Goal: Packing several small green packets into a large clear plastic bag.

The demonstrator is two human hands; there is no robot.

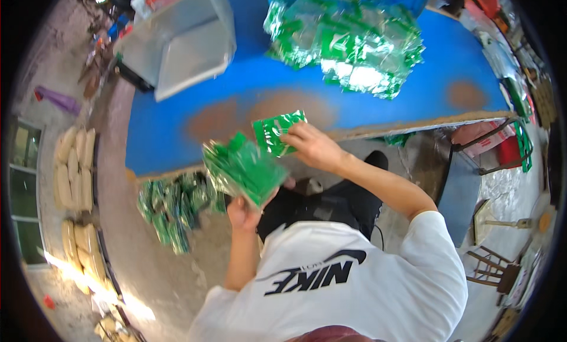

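Grn pkts (251, 172) in hands (316, 147); bin (142, 54), pile (354, 41) on tbl (434, 73).

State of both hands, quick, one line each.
Left hand: closed, holding a blurred green plastic bundle from below.
Right hand: closed, holding a flat green packet by its right side.
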